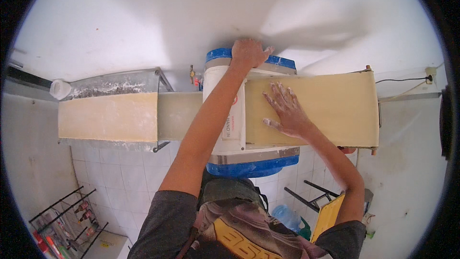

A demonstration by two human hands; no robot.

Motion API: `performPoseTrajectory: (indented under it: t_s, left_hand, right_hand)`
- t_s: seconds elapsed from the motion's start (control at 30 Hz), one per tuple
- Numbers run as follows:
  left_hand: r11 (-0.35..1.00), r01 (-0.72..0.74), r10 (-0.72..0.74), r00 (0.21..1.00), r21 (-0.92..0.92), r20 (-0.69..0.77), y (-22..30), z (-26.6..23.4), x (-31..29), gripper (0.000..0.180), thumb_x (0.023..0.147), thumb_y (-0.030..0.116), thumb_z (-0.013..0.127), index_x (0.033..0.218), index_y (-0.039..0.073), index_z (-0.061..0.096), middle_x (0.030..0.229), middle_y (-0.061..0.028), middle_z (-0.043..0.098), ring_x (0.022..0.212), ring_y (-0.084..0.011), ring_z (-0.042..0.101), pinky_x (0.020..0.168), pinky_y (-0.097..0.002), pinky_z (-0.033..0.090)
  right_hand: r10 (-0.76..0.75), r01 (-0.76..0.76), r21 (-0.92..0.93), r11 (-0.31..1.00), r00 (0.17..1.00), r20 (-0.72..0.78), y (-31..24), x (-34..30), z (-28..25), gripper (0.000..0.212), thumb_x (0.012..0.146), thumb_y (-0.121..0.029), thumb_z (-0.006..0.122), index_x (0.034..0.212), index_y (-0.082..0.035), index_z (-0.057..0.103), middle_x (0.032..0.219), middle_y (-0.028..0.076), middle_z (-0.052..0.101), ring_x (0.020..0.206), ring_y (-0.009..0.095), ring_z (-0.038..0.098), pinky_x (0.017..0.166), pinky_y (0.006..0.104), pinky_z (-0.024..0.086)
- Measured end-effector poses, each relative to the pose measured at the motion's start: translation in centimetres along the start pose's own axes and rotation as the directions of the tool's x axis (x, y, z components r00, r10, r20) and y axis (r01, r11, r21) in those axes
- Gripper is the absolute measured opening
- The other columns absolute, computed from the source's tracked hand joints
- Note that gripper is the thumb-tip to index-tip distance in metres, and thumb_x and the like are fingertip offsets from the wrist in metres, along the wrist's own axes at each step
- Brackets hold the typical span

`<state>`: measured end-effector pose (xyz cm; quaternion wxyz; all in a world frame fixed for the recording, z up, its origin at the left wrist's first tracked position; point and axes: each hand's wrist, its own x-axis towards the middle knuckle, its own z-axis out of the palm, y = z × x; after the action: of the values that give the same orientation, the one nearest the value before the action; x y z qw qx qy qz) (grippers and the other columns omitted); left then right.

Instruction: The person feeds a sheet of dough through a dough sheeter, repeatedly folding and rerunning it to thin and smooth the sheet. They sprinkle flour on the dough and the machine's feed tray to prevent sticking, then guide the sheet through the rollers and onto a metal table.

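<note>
Fingers of the right hand (pixel 289 115) spread, released, over the cream belt (pixel 340 108) near its left edge, beside the white machine (pixel 236 136); whether the left hand (pixel 247 52) grips the machine's far edge cannot be told.

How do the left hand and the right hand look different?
The left hand is at the machine's blue far edge, its fingertips hidden; the right hand spreads its fingers over the pale yellow surface.
The left hand sits higher in the picture than the right hand.
The left hand's arm looks nearly straight, while the right hand's arm bends at the elbow.
Both hands are bare, with whitish marks on them.
</note>
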<state>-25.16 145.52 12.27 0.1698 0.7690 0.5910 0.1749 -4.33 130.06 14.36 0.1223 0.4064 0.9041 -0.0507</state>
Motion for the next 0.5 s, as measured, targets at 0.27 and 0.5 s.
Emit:
performPoseTrajectory:
  t_s: [0.27,0.5]
  left_hand:
    - [1.000,0.001,-0.001,1.000,-0.015,0.024,-0.23,0.12,0.32,0.079,0.100,0.068,0.036,0.095,0.001,0.079,0.098,-0.0242,0.075,0.098,-0.0398,0.072,0.092,-0.0533,0.054]
    - [0.999,0.032,-0.031,0.997,-0.019,0.078,-0.29,0.66,0.63,0.079,0.100,0.068,0.036,0.102,0.001,0.078,0.107,-0.0226,0.074,0.104,-0.0384,0.071,0.095,-0.0527,0.053]
  right_hand:
    - [0.007,-0.003,-0.073,0.997,0.999,0.045,0.50,-0.40,0.01,0.082,0.097,-0.060,0.053,0.162,-0.018,0.025,0.170,0.017,0.011,0.157,0.037,0.009,0.127,0.0551,0.010]
    - [-0.027,0.026,-0.030,0.999,0.999,-0.034,0.72,-0.27,0.13,0.086,0.093,-0.061,0.059,0.160,-0.016,0.030,0.168,0.019,0.017,0.155,0.040,0.014,0.126,0.0560,0.012]
